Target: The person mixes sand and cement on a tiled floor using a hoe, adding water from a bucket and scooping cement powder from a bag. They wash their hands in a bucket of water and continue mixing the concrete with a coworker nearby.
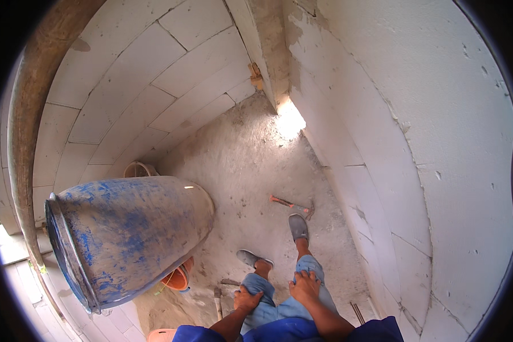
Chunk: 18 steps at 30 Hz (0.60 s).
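Note:
My left hand rests on my left knee, over light blue shorts, and holds no object. On my right thigh lies my right hand, its fingers spread over the cloth, also with nothing in it. Beyond my right shoe, a hammer with an orange and black handle lies on the concrete floor, apart from both hands. Left of my left hand is a tool with a wooden handle; I cannot make out its kind.
A large paint-worn blue drum stands to the left, an orange bucket beside it and another bucket behind. A wooden pole rises at far left. Block walls meet at the back. Thin rods lie near the right wall.

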{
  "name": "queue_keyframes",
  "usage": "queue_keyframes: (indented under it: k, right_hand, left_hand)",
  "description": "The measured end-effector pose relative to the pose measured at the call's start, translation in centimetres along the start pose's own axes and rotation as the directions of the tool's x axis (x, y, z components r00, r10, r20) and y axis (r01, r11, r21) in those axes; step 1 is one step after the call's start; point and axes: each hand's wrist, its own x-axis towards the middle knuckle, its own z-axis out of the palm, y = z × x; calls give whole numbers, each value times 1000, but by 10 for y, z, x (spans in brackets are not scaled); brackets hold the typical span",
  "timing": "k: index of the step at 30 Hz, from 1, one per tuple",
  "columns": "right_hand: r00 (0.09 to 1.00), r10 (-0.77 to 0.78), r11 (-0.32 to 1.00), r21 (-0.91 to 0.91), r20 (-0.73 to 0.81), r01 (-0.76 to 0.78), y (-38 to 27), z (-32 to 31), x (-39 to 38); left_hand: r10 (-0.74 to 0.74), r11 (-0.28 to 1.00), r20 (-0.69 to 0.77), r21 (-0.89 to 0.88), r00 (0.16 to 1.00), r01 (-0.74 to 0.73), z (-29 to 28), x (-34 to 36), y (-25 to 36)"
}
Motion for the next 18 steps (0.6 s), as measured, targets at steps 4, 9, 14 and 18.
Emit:
queue_keyframes:
  k: [4,9,14,18]
  right_hand:
    - [1000,-7,999,35,30,6,4,-7,4]
    - [998,16,1000,26,69,-18,7,-15,9]
    - [988,0,999,52,155,-8,17,-27,20]
    - [991,-44,996,88,123,33,28,-37,28]
  left_hand:
    - [150,989,-18,-19,989,-150,15,14,-21]
    - [246,960,-22,-130,969,-247,19,9,-29]
    - [255,929,-61,-261,965,-262,26,-10,-18]
    - [265,909,-85,-312,961,-278,41,-20,-11]
